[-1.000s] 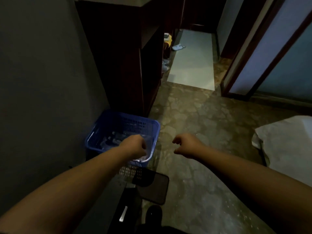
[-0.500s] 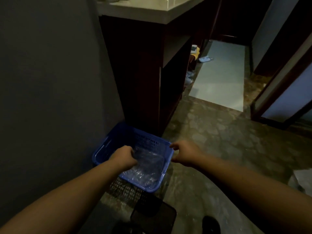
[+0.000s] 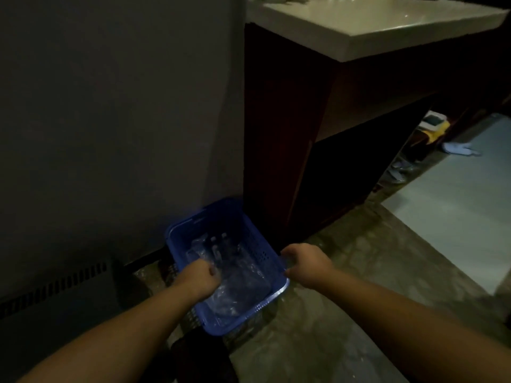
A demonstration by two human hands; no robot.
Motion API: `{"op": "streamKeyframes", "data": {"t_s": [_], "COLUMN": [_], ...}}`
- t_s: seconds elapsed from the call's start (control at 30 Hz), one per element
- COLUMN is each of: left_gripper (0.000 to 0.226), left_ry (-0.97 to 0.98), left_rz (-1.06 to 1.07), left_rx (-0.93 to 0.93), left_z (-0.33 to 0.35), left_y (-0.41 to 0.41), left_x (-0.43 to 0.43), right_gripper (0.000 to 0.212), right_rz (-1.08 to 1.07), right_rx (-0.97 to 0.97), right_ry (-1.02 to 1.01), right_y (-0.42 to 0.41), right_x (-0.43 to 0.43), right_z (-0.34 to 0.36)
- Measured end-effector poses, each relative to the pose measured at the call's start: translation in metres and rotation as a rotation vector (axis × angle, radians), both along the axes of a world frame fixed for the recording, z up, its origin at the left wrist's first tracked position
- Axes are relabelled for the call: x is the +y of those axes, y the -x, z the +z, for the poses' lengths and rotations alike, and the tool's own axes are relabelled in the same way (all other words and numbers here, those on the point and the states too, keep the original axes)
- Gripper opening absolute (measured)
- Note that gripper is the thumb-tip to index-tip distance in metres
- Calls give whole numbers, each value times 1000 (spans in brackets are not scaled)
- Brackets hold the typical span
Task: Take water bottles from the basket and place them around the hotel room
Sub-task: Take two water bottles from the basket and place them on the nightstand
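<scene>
A blue plastic basket (image 3: 255, 246) stands on the floor against the grey wall. Several clear water bottles (image 3: 243, 286) lie inside it, their caps towards the far end. My left hand (image 3: 197, 276) is curled over the basket's left rim, thumb inside the basket. My right hand (image 3: 305, 261) has its fingers curled round the right rim. Both forearms reach in from the bottom of the view.
A dark wooden cabinet (image 3: 276, 134) with a pale countertop (image 3: 373, 26) stands just behind the basket. A black vented unit (image 3: 55, 299) sits low at the left. Stone floor runs right to a light mat (image 3: 456, 217), with a pale slipper (image 3: 459, 149) beyond.
I have come closer to the basket and look down more steeply. My left hand has settled on the left rim, and my right hand has reached the right rim and closed on it.
</scene>
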State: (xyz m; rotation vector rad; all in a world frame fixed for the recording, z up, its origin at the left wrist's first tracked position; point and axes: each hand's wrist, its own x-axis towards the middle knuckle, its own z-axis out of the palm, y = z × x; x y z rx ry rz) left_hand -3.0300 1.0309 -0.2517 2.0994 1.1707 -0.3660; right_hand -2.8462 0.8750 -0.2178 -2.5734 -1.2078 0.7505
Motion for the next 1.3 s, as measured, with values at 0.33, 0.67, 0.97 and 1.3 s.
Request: {"op": "streamKeyframes", "data": {"t_s": [0.33, 0.67, 0.97, 1.3], "left_gripper": [15, 10, 19, 34], "left_ry": [-38, -12, -46, 62], "left_rz": [118, 153, 336, 473], "left_rx": [-16, 47, -14, 12], "left_z": [-6, -26, -50, -145], "left_y": [-31, -77, -108, -121], "left_x": [2, 58, 65, 55], "right_gripper": [39, 47, 39, 36], "right_rz": [204, 349, 401, 333], "right_rx": [56, 81, 197, 371], "right_ry": [48, 116, 156, 172], "right_y": [-42, -90, -130, -149], "right_x": [45, 112, 144, 160], "right_z": [-23, -38, -76, -188]}}
